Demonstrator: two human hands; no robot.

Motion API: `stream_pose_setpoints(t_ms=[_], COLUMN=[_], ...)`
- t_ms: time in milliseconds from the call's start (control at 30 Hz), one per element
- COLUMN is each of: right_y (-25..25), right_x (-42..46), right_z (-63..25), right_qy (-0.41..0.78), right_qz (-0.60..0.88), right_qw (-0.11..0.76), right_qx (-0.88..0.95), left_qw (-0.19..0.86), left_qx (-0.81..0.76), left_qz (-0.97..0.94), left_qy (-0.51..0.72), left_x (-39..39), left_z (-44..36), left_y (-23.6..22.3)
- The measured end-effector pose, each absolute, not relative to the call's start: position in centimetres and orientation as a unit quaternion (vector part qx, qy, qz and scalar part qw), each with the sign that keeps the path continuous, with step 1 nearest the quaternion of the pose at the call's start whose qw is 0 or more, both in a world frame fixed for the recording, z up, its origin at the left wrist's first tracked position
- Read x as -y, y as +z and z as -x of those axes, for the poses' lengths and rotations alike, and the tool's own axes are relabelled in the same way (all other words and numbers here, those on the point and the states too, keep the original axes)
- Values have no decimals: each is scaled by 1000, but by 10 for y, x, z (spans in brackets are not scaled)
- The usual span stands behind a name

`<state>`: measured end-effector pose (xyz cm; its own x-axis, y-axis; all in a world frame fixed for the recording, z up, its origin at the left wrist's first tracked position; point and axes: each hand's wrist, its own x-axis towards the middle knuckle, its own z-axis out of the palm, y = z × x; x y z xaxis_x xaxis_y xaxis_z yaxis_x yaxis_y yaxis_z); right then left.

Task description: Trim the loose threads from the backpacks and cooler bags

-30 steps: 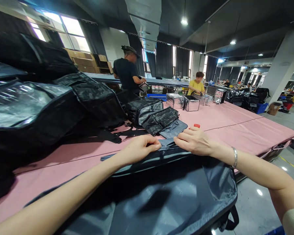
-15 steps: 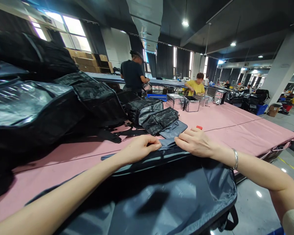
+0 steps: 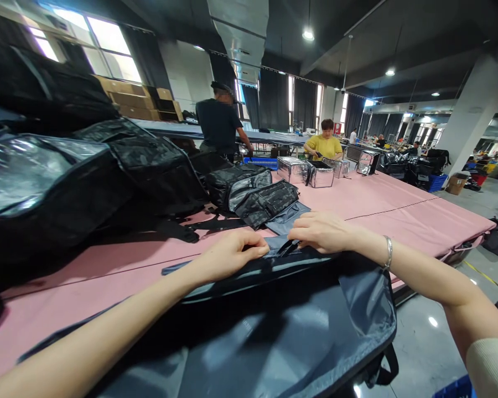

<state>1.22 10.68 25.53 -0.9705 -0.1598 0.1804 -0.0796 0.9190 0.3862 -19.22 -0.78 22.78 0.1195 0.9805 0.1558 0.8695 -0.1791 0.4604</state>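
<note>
A large black bag [image 3: 269,331] with a grey lining lies open in front of me, its mouth facing me. At its far upper edge my left hand [image 3: 236,254] is closed in a pinch on the grey fabric edge. My right hand [image 3: 321,232] is closed on the same edge a little to the right, with a dark strip of the bag, perhaps a zipper, showing under the fingers. Just beyond my hands lies a grey fabric flap [image 3: 288,217], beside a dark camouflage-patterned bag [image 3: 269,203].
Black bags with silver linings [image 3: 45,171] are piled at the left on the pink-covered table [image 3: 402,221]. Silver insulated boxes [image 3: 292,170] and a blue basket [image 3: 260,162] stand farther back. Two people work across the table: one in dark clothes [image 3: 218,124], one in yellow [image 3: 327,146].
My right hand has shifted slightly, and a dark strip now shows beneath its fingers. The red thing beside it is out of sight. The person in dark clothes has lowered an arm.
</note>
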Motion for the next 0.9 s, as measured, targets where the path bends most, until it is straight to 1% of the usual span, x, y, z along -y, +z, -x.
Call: stream_pose_setpoints(t_ms=[133,200,433,567,667,900], right_y=[251,248,247,243,237,231], right_x=[-113,-112,-99,-102,-107,-114], right_z=[-5,0,8,6,6,4], right_qy=[-114,-101,-165,-147,-117,-65], right_qz=[-80,-81,-62,-70,-68,-54], right_qw=[104,108,114,118,136,168], right_qx=[985,986,978,980,981,982], left_qw=[144,151,172,173,150,45], left_qx=[-606,-594,-582,-585,-588,-598], left_qz=[-755,-762,-760,-760,-763,-769], left_qy=[207,206,230,224,222,220], left_x=[7,8,13,13,13,16], left_z=[193,194,194,193,193,192], left_y=[224,222,219,218,218,218])
